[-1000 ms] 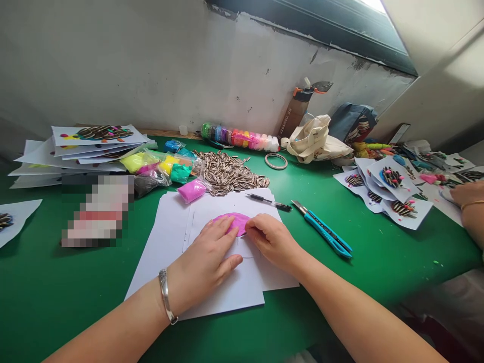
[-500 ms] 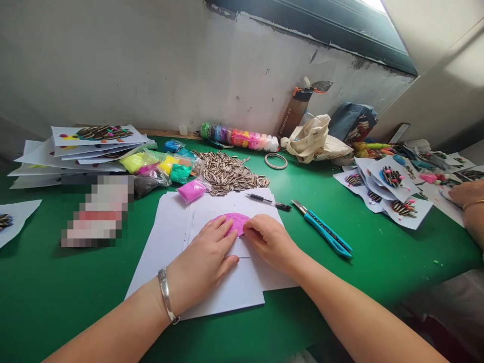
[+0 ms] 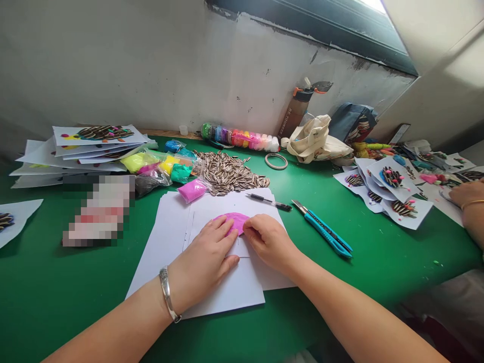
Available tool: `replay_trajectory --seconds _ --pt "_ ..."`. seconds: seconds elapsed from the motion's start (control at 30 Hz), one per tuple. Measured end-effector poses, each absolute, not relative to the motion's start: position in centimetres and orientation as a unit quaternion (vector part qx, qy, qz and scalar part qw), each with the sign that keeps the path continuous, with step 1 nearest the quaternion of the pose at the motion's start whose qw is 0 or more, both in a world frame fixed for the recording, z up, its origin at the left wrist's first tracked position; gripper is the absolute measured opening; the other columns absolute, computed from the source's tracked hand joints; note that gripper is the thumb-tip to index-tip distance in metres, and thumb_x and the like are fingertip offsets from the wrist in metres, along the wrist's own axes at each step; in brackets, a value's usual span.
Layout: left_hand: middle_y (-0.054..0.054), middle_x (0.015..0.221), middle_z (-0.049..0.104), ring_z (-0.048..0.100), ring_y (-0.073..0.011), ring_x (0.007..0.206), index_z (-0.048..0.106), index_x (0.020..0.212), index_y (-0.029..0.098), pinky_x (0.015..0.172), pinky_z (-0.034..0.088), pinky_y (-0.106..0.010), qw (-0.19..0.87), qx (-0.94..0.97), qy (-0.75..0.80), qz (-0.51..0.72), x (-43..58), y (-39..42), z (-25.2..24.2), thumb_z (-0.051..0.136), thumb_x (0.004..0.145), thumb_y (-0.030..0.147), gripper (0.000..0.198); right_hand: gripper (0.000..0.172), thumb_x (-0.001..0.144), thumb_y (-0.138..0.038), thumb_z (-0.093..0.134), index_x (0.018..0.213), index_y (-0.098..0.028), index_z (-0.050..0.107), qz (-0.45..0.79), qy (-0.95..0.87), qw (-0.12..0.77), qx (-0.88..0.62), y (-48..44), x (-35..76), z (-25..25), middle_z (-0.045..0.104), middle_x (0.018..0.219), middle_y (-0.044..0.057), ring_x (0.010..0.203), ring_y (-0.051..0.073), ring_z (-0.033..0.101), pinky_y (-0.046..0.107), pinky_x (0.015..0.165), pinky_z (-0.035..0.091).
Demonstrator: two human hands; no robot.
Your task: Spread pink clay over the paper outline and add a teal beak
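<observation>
A flat, rounded patch of pinkish-purple modelling clay (image 3: 237,222) lies on white paper (image 3: 166,267) in front of me. My left hand (image 3: 212,252) rests flat with fingers stretched out, the fingertips over the clay's left part. At the clay's right edge, the fingers of my right hand (image 3: 270,242) are pinched together against it; the thumb and index tip hide what is between them. A bag of pink clay (image 3: 192,190) touches the paper's far edge. Beside it lie a black pen (image 3: 268,201) and, to the right, a blue utility knife (image 3: 323,231).
Striped sunflower seeds (image 3: 230,171) are heaped behind the paper. Bagged coloured clay (image 3: 162,166) and stacked seed pictures (image 3: 102,138) stand left. A tape roll (image 3: 276,161), cloth bag (image 3: 315,138) and bottle (image 3: 297,111) are at the back. Another person's hand (image 3: 471,199) is at far right.
Hardly anything differs. Both hands stay at the clay in nearly the same pose, and the whole view has shifted very slightly.
</observation>
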State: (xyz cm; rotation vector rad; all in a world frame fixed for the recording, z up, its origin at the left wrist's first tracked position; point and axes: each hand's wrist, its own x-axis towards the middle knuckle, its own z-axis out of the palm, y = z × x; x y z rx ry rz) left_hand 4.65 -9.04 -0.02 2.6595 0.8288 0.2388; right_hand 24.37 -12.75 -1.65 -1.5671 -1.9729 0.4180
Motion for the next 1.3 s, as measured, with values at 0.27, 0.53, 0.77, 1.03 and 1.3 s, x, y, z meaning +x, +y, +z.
replay_trajectory --seconds 0.27,0.53,0.77,1.03,1.3 --pt "-0.014 0.144 0.050 0.036 -0.0309 0.140 0.053 0.135 0.012 0.116 0.035 -0.049 0.175 0.938 0.283 0.094 4.6 -8.8 0.3 0.051 0.093 0.027 0.045 0.013 0.091 -0.016 0.048 0.086 -0.022 0.059 0.246 -0.679 0.356 -0.593 -12.8 25.0 -1.3 0.061 0.079 0.000 0.072 0.015 0.053 0.026 0.067 0.041" --pt "-0.009 0.122 0.067 0.060 -0.0221 0.116 0.066 0.117 0.014 0.104 0.049 -0.035 0.157 0.915 0.301 0.220 3.5 -7.9 1.5 0.035 0.099 0.028 0.039 0.015 0.088 -0.014 0.049 0.086 -0.022 0.061 0.249 -0.668 0.365 -0.599 -13.0 25.2 -1.5 0.061 0.078 -0.001 0.069 0.014 0.052 0.025 0.064 0.040" --pt "-0.011 0.114 0.069 0.061 -0.0239 0.112 0.068 0.113 0.012 0.099 0.050 -0.037 0.120 0.920 0.300 0.221 2.4 -6.8 1.5 0.036 0.098 0.019 0.036 0.020 0.079 -0.009 0.050 0.088 -0.022 0.063 0.241 -0.659 0.351 -0.621 -13.0 25.1 -1.7 0.063 0.078 -0.002 0.070 0.014 0.054 0.025 0.064 0.042" --pt "-0.010 0.099 0.064 0.057 -0.0253 0.102 0.068 0.096 0.014 0.091 0.051 -0.043 0.137 0.934 0.320 0.076 1.9 -6.4 1.6 0.039 0.097 0.015 0.029 0.022 0.084 -0.011 0.052 0.094 -0.023 0.068 0.221 -0.661 0.382 -0.608 -12.9 25.5 -1.4 0.070 0.091 0.001 0.082 0.016 0.062 0.027 0.074 0.047" --pt "-0.010 0.102 0.060 0.053 -0.0238 0.101 0.065 0.098 0.015 0.092 0.048 -0.040 0.155 0.933 0.321 0.039 2.1 -6.6 2.0 0.041 0.097 0.013 0.025 0.022 0.090 -0.008 0.045 0.091 -0.018 0.065 0.187 -0.756 0.350 -0.521 -12.3 21.5 0.7 0.061 0.092 0.007 0.083 0.017 0.056 0.029 0.070 0.047"
